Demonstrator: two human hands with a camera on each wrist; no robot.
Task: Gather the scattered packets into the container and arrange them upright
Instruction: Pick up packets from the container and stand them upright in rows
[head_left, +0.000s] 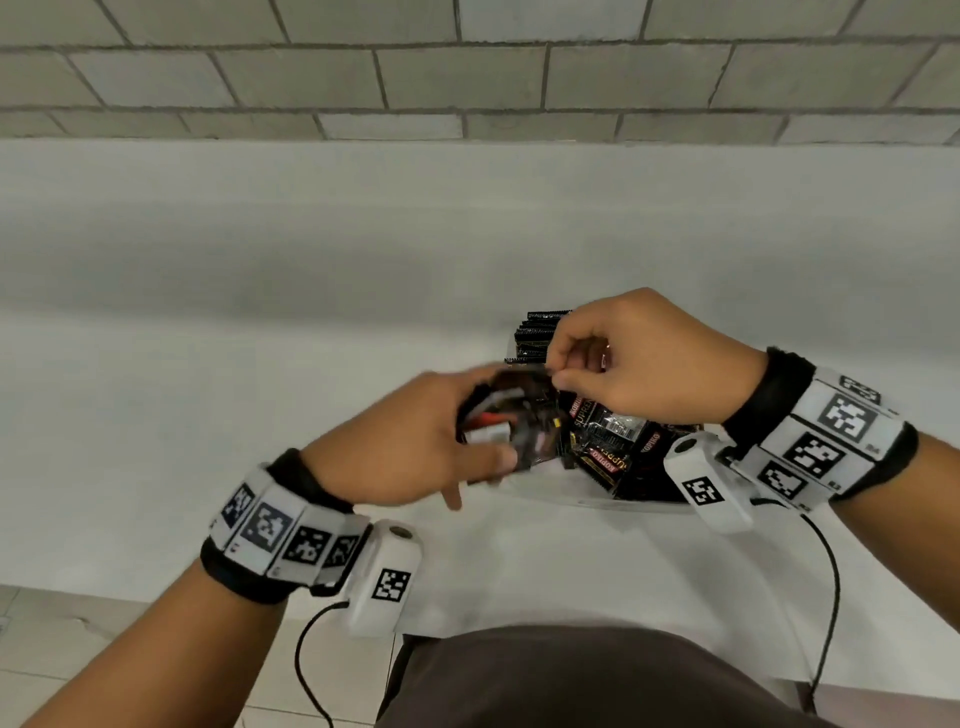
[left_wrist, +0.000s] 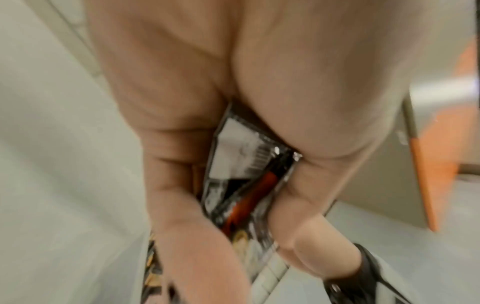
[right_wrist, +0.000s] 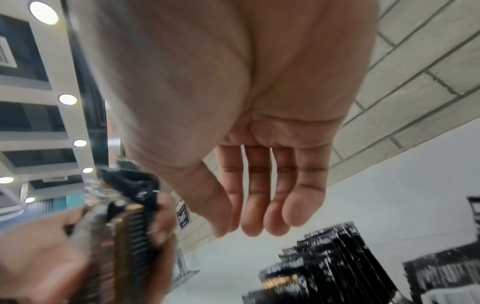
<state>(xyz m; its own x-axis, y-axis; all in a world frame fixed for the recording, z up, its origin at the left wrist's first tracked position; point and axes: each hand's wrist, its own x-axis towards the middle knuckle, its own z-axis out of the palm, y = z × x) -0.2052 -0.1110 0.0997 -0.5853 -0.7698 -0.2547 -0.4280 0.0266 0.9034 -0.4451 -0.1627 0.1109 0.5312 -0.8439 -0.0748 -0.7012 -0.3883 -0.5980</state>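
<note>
Holding a small stack of packets (head_left: 511, 428) near the middle of the frame, the left hand (head_left: 415, 441) has its fingers and thumb curled round them. The left wrist view shows one shiny packet (left_wrist: 241, 185) squeezed between thumb and fingers. It is blurry, so I cannot count how many are in the stack.

The right hand (head_left: 644, 358) is just to the right, above the container (head_left: 597, 501). In the head view its fingertips look bent down to the top edge of the stack. In the right wrist view the fingers (right_wrist: 259, 195) look straight and close together, with nothing in them. So it may be touching, but I cannot tell if it is pinching a packet.

The clear container sits on the white worktop (head_left: 260, 312), low and right of the middle. Loose packets (head_left: 605, 441) lie flat and jumbled inside it. Behind the right hand, a row of black packets (head_left: 535, 338) already stands upright.

These packets look light, thin and bendy, with slick foil skins. I think they could slide out of a loose grip or flop over. The best place to hold them is by the flat sides, a few at a time, then stand them on their short edge next to the upright row.
</note>
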